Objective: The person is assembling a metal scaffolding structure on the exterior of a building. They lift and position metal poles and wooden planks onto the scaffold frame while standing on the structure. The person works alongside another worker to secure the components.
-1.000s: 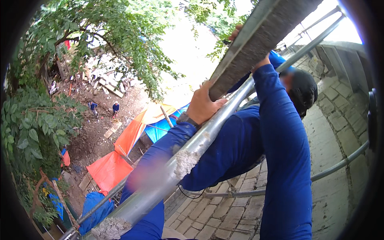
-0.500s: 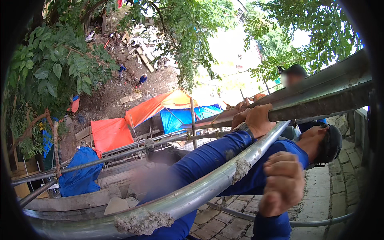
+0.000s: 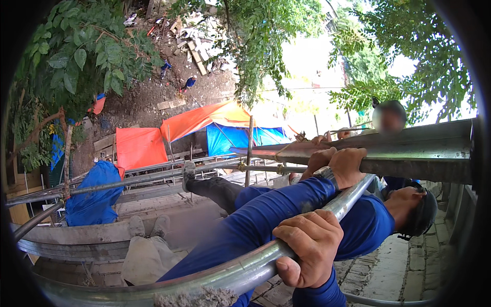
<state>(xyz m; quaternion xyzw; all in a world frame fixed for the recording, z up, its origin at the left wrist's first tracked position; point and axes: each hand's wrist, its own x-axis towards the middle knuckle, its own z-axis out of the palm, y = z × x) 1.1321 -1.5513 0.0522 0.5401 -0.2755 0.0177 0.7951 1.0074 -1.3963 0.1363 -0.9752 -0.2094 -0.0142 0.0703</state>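
My right hand (image 3: 307, 250) is closed around a galvanised scaffold pipe (image 3: 235, 273) that curves across the bottom of the view, with a lump of dried mortar stuck to it. My left hand (image 3: 343, 165), a watch on its wrist, reaches up on a blue sleeve and grips the lower edge of a long grey metal beam (image 3: 419, 151) coming in from the right. Below my arms a co-worker (image 3: 409, 215) in a blue shirt and dark cap leans over the pipe. Another person's hands (image 3: 327, 137) rest on the far side of the beam.
Scaffold pipes (image 3: 153, 176) and plank decking lie below, with a brick wall (image 3: 394, 266) at lower right. Far beneath are orange (image 3: 138, 146) and blue tarpaulins (image 3: 232, 138), bare ground with rubble, and small figures. Tree branches (image 3: 76, 56) crowd the left and top.
The view has swung so the beam now lies nearly level. My right hand has come down and closed firmly on the scaffold pipe. My left hand stays on the beam.
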